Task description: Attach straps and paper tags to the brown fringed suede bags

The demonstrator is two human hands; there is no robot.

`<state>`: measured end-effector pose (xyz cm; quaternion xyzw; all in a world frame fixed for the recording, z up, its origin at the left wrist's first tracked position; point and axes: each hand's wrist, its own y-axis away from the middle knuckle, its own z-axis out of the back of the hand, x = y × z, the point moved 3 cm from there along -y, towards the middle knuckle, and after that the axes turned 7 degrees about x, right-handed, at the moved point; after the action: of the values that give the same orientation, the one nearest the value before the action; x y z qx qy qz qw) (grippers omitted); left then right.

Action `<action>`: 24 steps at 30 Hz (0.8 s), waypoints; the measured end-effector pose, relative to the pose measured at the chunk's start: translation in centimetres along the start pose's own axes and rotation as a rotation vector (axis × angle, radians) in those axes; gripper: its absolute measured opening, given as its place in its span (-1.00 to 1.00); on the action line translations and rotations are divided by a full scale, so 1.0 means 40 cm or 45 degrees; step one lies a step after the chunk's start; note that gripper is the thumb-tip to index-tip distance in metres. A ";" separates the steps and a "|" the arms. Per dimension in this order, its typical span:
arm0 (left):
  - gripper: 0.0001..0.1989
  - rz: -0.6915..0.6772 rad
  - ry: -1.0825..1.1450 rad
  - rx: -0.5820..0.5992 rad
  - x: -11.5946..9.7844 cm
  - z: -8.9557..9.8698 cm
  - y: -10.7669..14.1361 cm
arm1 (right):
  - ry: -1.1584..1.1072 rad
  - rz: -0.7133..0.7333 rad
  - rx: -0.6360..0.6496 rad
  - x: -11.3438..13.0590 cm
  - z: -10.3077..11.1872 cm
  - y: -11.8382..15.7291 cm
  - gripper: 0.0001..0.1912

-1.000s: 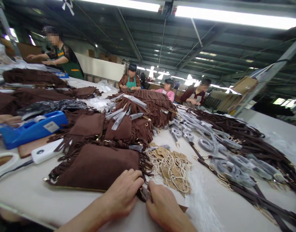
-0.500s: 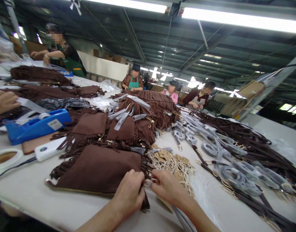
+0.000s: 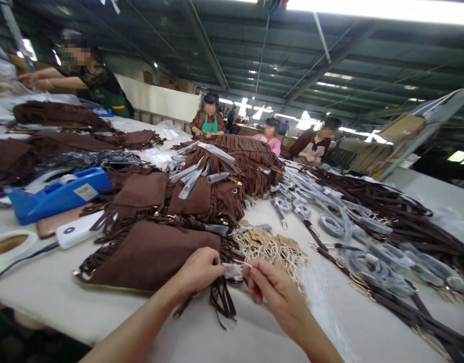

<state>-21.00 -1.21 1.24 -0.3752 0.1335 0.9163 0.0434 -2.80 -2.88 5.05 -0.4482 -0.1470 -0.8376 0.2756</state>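
A brown fringed bag (image 3: 152, 257) lies flat on the white table (image 3: 122, 317) in front of me. At its right corner my left hand (image 3: 201, 269) is closed on one end of a small clear plastic wrap (image 3: 232, 271). My right hand (image 3: 268, 285) pinches a thin white string (image 3: 243, 262) at the other end of the wrap. Loose dark fringe strands (image 3: 222, 297) hang below, between the hands. Just beyond my right hand is a pile of brown tags with white strings (image 3: 273, 247).
Stacked brown bags (image 3: 232, 166) rise behind. To the left are a blue tape dispenser (image 3: 58, 194), a white device (image 3: 78, 229) and a tape roll (image 3: 8, 249). Wrapped straps (image 3: 368, 267) cover the right side. Several people work beyond, one in a green apron (image 3: 210, 123).
My hands have risen slightly, and the clear wrap and white string now show between them. The hand at the far left edge has gone from view.
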 end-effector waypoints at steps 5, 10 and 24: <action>-0.84 -0.021 0.089 0.094 0.014 0.000 -0.017 | 0.326 0.057 0.051 0.015 -0.043 0.011 -0.63; -0.82 -0.032 0.120 0.103 0.015 -0.001 -0.017 | 0.679 0.066 -0.024 -0.037 -0.112 -0.035 -0.73; -0.81 -0.058 0.123 0.140 0.017 0.001 -0.015 | 0.433 -0.003 -0.115 -0.066 -0.093 -0.043 -0.73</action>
<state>-21.39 -0.64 0.66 -0.4189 0.1768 0.8872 0.0782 -5.13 -2.47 0.80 -0.3119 -0.0611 -0.9073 0.2751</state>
